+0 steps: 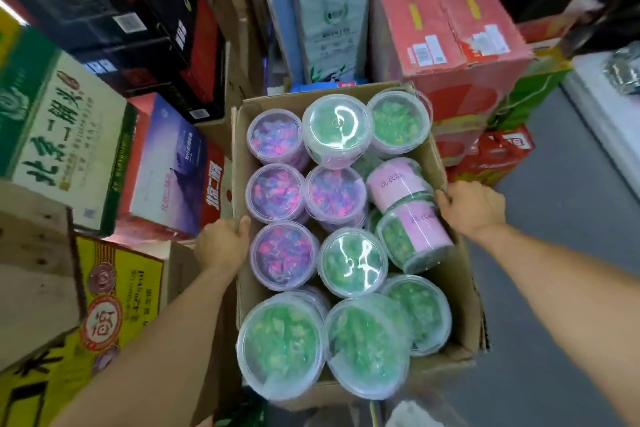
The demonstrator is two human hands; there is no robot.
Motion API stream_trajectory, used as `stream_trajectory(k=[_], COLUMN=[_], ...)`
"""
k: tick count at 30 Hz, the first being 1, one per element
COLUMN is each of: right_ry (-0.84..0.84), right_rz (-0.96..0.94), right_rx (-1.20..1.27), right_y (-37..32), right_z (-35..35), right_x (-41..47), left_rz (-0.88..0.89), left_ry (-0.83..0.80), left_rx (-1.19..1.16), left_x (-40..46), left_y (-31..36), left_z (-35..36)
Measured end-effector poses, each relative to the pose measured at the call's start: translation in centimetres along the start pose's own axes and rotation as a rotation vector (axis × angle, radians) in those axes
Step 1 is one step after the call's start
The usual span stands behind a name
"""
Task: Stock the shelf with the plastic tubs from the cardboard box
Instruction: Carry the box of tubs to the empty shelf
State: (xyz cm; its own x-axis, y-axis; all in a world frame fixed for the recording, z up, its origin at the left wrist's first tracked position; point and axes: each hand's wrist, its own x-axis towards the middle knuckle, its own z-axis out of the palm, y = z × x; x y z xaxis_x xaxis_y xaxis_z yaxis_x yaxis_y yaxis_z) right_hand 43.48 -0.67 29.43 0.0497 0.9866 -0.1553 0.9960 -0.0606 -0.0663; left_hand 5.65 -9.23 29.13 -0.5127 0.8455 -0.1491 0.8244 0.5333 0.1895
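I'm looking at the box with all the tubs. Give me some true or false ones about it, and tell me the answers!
1. Both hands grip the sides of the cardboard box. True: the left hand holds the left wall and the right hand the right wall.
2. Every tub holds green pieces. False: some, like the pink and blue tub, hold pink and blue pieces.
3. Two tubs lie tipped on their sides. True: the pink-labelled tubs near the right wall lie sideways.
4. One hand is lifting a tub out. False: neither hand touches a tub.
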Motion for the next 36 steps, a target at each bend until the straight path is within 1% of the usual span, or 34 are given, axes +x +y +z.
stream_trajectory(k=[7, 10, 15, 18, 21, 25, 29, 36], right_ry=[0.065, 0.070, 0.088, 0.095, 0.104, 0.114, 0.086, 0.077], right_rz=[0.148, 0.240, 0.400, 0.501, 0.616, 0.772, 0.920, 1.158], right_rx=[0.040, 0.062, 0.082, 0.093, 0.106, 0.111, 0.125, 0.160], right_y=[3.2, 5.3, 9.3, 12.4, 15.7, 21.0, 27.0, 37.8], right_z=[-3.0, -3.6, -4.5, -4.9, -5.0, -4.9, -4.6, -3.8], right_x=[-10.4, -15.4, -23.3, -28.2, -33.2, -40.5, -48.1, -62.8], left_rz=[0.171, 0.335, 0.485, 0.582, 0.699, 0.853, 1.005, 1.197], left_ry=[-0.033, -0.014, -0.050, -0.054, -0.098, -0.120, -0.143, -0.179], left_rx=[0.003, 0.046, 0.069, 0.085, 0.099, 0.131, 0.156, 0.219], left_x=[-3.8, -5.6, -9.0, -11.6, -15.0, -21.2, -29.0, -46.7], left_y=[0.7, 1.9, 5.6, 8.8, 12.5, 18.1, 23.9, 32.0], left_z=[-4.5, -5.9, -6.9, -6.5, -5.6, -4.2, -2.5, 1.7])
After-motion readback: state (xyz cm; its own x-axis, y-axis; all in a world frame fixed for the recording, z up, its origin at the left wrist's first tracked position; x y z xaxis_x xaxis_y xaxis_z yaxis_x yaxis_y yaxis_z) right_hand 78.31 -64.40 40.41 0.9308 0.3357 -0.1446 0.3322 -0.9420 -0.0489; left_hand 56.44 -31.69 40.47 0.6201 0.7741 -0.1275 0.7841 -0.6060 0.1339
